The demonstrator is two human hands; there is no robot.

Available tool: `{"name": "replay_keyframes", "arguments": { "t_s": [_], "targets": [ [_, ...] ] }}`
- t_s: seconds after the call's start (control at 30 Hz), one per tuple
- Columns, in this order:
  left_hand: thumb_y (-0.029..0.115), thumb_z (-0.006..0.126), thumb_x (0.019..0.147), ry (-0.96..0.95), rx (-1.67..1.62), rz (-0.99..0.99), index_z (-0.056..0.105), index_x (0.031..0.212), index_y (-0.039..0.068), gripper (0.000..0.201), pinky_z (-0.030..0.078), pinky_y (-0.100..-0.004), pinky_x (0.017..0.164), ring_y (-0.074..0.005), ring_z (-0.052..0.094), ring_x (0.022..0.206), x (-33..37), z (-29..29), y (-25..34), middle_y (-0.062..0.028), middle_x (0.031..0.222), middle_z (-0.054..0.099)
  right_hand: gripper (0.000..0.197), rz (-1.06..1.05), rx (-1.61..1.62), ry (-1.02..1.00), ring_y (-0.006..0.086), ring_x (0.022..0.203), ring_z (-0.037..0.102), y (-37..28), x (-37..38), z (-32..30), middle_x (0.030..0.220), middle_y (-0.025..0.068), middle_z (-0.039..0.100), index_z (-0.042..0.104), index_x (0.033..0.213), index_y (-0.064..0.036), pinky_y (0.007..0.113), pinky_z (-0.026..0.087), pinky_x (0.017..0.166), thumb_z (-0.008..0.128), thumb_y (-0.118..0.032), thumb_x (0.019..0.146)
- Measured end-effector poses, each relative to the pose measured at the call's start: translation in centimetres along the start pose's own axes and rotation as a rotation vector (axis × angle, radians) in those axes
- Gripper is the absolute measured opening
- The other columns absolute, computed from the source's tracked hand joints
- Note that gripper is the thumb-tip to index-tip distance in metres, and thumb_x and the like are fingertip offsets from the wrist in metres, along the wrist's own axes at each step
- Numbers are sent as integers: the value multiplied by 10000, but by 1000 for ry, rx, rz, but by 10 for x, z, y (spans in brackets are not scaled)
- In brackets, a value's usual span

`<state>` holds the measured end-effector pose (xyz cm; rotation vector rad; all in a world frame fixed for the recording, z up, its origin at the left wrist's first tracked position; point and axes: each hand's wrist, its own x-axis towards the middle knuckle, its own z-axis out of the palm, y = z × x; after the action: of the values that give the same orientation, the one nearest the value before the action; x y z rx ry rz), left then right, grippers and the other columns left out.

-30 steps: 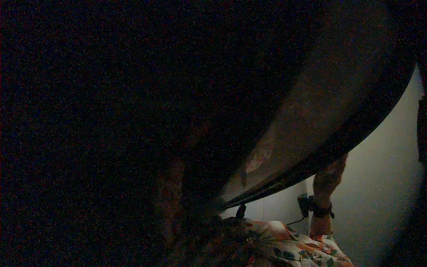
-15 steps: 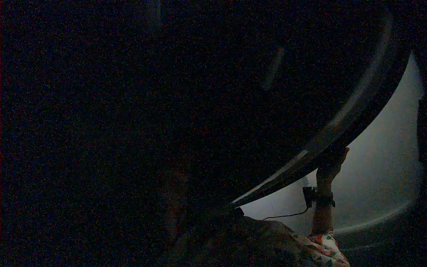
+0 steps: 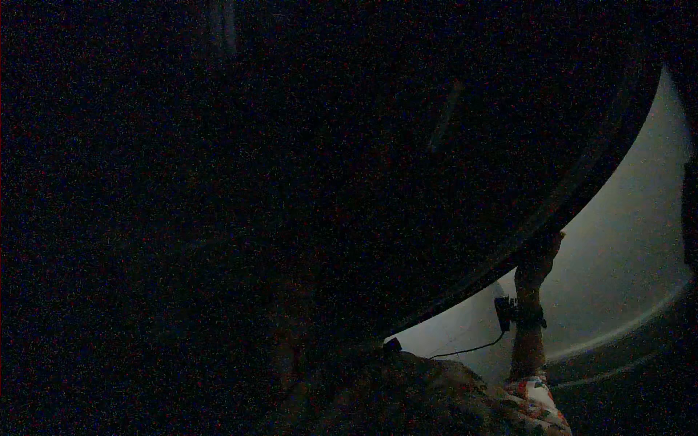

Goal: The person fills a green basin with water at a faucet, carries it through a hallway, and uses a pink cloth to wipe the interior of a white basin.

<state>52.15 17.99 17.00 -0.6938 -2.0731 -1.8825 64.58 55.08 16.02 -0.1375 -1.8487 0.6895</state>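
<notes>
Most of the picture is very dark. My right hand [image 3: 538,261] is raised at the lower edge of a large dark panel-like thing [image 3: 574,207], its edge curving down from the upper right. The hand touches or lies right beside that edge; its fingers merge with the shadow, so their grip is hidden. A dark band with a small black device [image 3: 503,314] is on the right wrist, and a thin cable [image 3: 469,351] runs from it. Of my left arm [image 3: 285,349] only a faint reddish patch shows; the hand is lost in darkness.
A pale grey surface [image 3: 618,247] shows beyond the dark edge at right, with a curved light rim [image 3: 625,336] below it. Faint light streaks [image 3: 224,29] appear at the upper left, and another streak [image 3: 445,116] near the upper middle.
The dark edge has shifted slightly up and left, and its light band has dimmed. My right hand is slightly higher and further left. The streaks at the upper left have also moved left.
</notes>
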Motion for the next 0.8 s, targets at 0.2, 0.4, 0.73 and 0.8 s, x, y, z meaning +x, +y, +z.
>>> {"name": "replay_keyframes", "arguments": {
  "t_s": [0.2,0.4,0.73,0.8],
  "targets": [
    [259,462,970,-46,-24,8,529,1184,51,306,455,-363,730,-236,558,915,1,9,-1,-112,1068,572,583,103,-36,-16,300,1404,220,31,-1,-3,1555,127,137,97,1510,-113,437,307,1117,387,-110,1005],
    [261,453,972,-65,-25,-2,515,1205,45,325,457,-368,742,-245,557,934,3,9,-1,-122,1091,567,574,-24,-153,-32,284,1384,271,23,-2,-4,1551,115,162,81,1513,-131,414,352,1090,353,-96,1010],
    [266,437,974,-106,-46,25,492,1241,35,356,459,-374,763,-258,555,966,22,6,1,-140,1130,557,683,116,-7,20,255,1428,176,-11,-1,10,1560,131,139,91,1496,-26,364,170,1163,492,-49,944],
    [266,433,975,-133,-90,49,487,1248,34,363,460,-376,767,-261,555,973,31,16,8,-143,1138,556,681,24,-19,51,250,1425,183,-19,10,-7,1559,129,144,93,1496,-28,359,190,1158,486,-21,939]
  ]
}}
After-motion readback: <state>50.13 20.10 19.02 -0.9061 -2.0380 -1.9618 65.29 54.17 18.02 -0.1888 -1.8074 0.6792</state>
